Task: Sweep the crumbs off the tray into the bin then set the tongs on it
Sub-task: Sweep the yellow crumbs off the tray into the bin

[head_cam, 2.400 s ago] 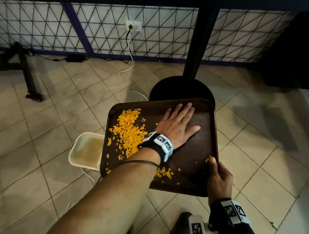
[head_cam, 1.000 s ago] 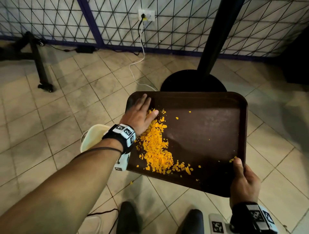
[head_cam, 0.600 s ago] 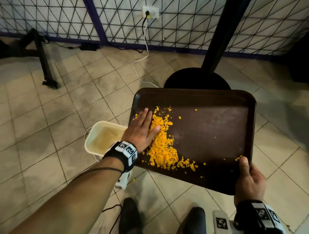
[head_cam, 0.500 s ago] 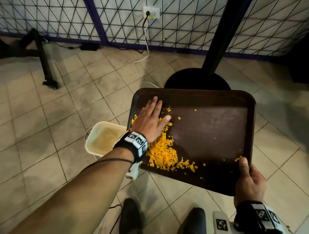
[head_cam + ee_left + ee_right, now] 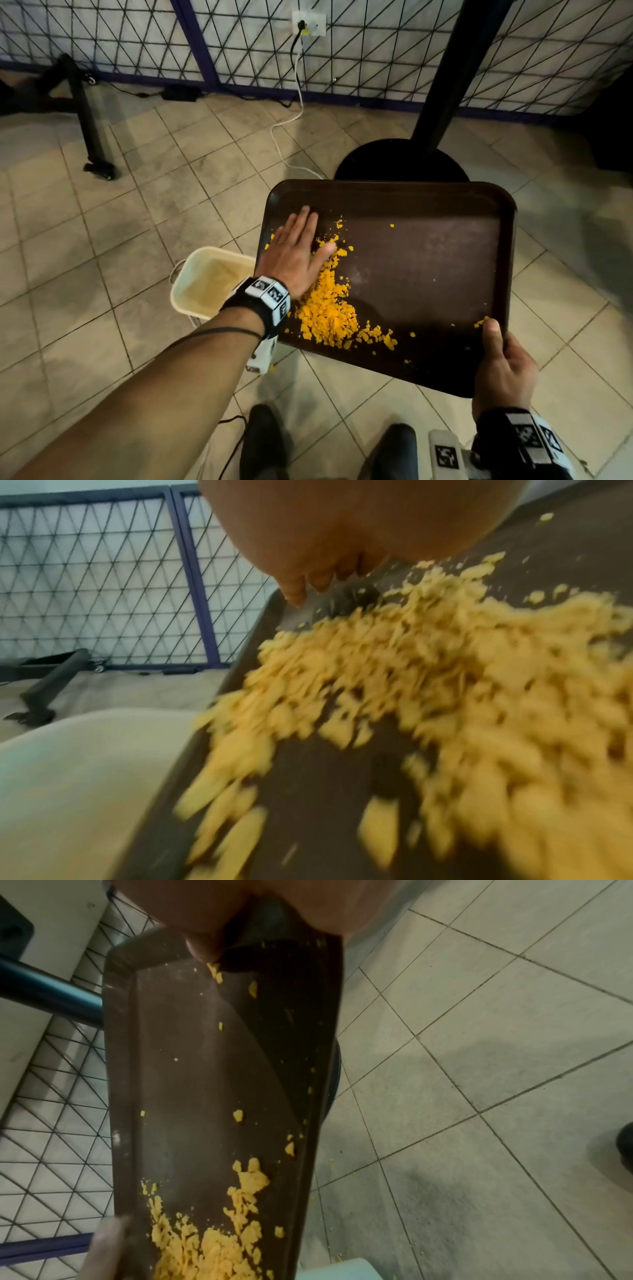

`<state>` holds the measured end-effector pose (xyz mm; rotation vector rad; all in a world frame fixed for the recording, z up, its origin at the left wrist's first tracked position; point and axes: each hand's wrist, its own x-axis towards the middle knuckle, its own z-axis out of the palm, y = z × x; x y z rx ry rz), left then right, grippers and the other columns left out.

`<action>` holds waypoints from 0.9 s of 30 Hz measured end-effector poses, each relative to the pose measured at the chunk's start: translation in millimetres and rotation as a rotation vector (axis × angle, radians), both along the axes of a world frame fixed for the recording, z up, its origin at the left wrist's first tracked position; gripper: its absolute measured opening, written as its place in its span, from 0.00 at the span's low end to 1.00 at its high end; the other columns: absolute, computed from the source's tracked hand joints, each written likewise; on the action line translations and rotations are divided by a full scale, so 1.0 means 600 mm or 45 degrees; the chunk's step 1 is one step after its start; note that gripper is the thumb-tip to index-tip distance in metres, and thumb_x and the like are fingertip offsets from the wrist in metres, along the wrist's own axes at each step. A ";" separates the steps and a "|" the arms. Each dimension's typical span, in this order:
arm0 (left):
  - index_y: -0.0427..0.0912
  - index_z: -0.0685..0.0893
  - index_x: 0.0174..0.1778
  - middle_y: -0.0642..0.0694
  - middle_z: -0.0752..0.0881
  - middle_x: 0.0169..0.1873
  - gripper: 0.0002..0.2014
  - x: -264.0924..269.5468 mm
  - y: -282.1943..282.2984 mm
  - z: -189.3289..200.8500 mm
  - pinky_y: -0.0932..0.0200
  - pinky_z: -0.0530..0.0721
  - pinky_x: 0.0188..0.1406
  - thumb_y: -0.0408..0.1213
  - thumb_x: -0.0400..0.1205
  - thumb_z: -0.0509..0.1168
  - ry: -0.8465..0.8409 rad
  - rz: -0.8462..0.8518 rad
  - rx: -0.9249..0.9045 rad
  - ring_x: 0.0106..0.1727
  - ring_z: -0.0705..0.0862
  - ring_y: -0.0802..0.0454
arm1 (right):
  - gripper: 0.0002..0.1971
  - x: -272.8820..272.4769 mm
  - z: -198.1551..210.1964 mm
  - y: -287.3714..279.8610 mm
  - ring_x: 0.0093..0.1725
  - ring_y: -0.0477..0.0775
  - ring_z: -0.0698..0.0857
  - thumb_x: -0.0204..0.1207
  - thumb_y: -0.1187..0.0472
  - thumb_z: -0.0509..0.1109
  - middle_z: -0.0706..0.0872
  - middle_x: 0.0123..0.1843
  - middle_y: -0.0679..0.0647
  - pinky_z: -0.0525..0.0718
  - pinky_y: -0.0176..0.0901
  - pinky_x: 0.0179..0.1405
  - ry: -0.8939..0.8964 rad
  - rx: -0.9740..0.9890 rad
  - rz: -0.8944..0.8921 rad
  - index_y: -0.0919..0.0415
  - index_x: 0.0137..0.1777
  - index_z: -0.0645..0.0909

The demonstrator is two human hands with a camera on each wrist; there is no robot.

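Observation:
A dark brown tray (image 5: 428, 260) is held above the tiled floor, its left edge over a cream bin (image 5: 209, 281). My right hand (image 5: 501, 363) grips its near right corner, thumb on top. My left hand (image 5: 298, 250) lies flat on the tray's left side, fingers straight, against a heap of orange crumbs (image 5: 325, 308). The left wrist view shows the crumbs (image 5: 428, 696) blurred along the tray's edge (image 5: 246, 658) beside the bin (image 5: 85, 777). The right wrist view shows the tray (image 5: 192, 1069) lengthwise with crumbs (image 5: 212, 1240) at its far end. No tongs are in view.
A black table post on a round base (image 5: 400, 161) stands just behind the tray. A wire-grid fence (image 5: 137, 37) and a white cable (image 5: 291, 113) run along the back. A black stand leg (image 5: 89, 120) is at left. My shoes (image 5: 263, 442) are below the tray.
My left hand slid from the tray's middle to its left side, pushing the crumbs into a heap near the left edge, then drew back and reached further up. The tray shifted right of the bin.

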<state>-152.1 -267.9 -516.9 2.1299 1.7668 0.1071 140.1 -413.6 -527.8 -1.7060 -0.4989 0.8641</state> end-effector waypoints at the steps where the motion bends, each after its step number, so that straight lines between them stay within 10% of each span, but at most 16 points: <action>1: 0.48 0.44 0.87 0.51 0.39 0.86 0.37 0.018 0.013 0.013 0.53 0.41 0.83 0.65 0.86 0.37 -0.027 -0.032 0.060 0.86 0.41 0.53 | 0.15 -0.001 0.000 0.000 0.49 0.60 0.87 0.81 0.44 0.66 0.89 0.48 0.58 0.90 0.46 0.43 -0.005 -0.003 0.003 0.53 0.47 0.87; 8: 0.49 0.38 0.87 0.52 0.34 0.85 0.38 0.080 -0.012 0.002 0.48 0.40 0.85 0.66 0.85 0.35 0.076 -0.224 -0.020 0.86 0.36 0.53 | 0.19 -0.008 0.008 0.009 0.49 0.61 0.86 0.84 0.49 0.64 0.87 0.46 0.58 0.89 0.35 0.32 0.026 0.035 0.013 0.66 0.60 0.84; 14: 0.49 0.37 0.86 0.51 0.32 0.83 0.39 -0.028 -0.059 -0.041 0.47 0.35 0.84 0.68 0.82 0.28 0.266 -0.111 -0.138 0.84 0.31 0.53 | 0.21 0.000 0.003 0.000 0.44 0.57 0.87 0.68 0.29 0.66 0.89 0.39 0.51 0.88 0.34 0.34 -0.071 0.015 0.001 0.44 0.43 0.89; 20: 0.48 0.44 0.87 0.50 0.40 0.86 0.38 -0.053 0.037 -0.015 0.48 0.41 0.85 0.66 0.85 0.34 0.128 0.044 -0.044 0.86 0.41 0.52 | 0.15 -0.002 0.005 0.002 0.42 0.51 0.86 0.84 0.48 0.64 0.87 0.42 0.53 0.85 0.29 0.30 -0.020 0.084 -0.035 0.58 0.56 0.86; 27: 0.48 0.39 0.87 0.49 0.37 0.86 0.41 -0.068 -0.040 -0.055 0.51 0.40 0.84 0.70 0.81 0.29 0.160 0.018 -0.291 0.86 0.40 0.53 | 0.14 -0.013 0.009 0.004 0.38 0.47 0.87 0.83 0.46 0.65 0.90 0.35 0.44 0.86 0.30 0.30 -0.030 0.073 -0.034 0.39 0.40 0.89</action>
